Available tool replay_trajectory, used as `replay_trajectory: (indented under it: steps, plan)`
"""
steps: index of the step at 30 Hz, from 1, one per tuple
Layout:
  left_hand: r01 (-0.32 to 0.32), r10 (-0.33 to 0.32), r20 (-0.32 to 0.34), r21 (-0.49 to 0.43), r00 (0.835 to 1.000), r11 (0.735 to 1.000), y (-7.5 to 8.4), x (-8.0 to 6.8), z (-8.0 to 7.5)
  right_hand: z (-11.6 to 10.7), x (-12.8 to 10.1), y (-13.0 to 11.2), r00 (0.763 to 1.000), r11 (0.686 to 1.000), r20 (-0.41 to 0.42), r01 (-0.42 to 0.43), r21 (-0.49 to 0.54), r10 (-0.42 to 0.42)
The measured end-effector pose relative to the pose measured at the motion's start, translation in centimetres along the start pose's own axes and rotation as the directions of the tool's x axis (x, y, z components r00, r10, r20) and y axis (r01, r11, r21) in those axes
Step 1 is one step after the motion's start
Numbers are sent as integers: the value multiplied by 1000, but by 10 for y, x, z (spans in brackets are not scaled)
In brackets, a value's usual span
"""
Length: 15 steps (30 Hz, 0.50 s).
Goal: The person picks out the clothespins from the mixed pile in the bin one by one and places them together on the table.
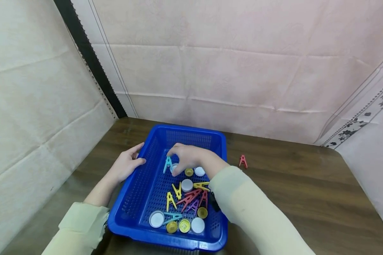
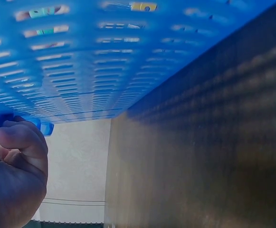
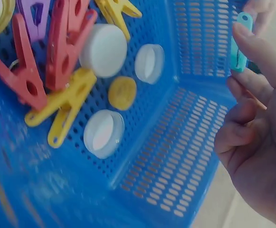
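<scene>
A blue perforated basket (image 1: pixel 153 148) stands on a brown wooden table (image 1: pixel 290 184). My left hand (image 1: pixel 134 156) grips its left rim; in the left wrist view the curled fingers (image 2: pixel 21 142) hook the blue edge (image 2: pixel 80 61). Inside the basket my right hand (image 1: pixel 172 163) pinches a teal clothespin (image 1: pixel 168 164) between thumb and fingers. That teal clothespin (image 3: pixel 240 45) shows upright at my right hand's fingertips (image 3: pixel 247 33), above the basket floor. Yellow, red and purple clothespins (image 1: pixel 188 196) and white and yellow bottle caps (image 1: pixel 187 185) lie in the basket.
One red clothespin (image 1: pixel 243 161) lies on the table right of the basket. Pinkish cloth walls (image 1: pixel 242 71) close in the table at the back and both sides. Bare wood extends right of the basket.
</scene>
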State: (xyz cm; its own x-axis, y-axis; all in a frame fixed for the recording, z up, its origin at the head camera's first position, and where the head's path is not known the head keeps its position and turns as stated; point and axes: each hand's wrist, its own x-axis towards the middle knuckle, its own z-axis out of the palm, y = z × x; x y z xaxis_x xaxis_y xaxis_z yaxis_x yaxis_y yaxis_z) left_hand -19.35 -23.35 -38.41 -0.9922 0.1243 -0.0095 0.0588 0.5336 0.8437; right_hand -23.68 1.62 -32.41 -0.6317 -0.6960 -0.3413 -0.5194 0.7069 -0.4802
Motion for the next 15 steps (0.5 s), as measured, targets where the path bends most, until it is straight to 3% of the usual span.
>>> replay_trajectory:
  steps: [10, 15]
  plan:
    - [11, -11, 14, -26, 1000, 1000, 1, 3, 1, -33, -32, 30, 995, 997, -78, -64, -37, 61]
    - [23, -22, 22, -25, 1000, 999, 0, 2, 1, -40, -48, 50, 984, 996, -154, -92, 3, 92]
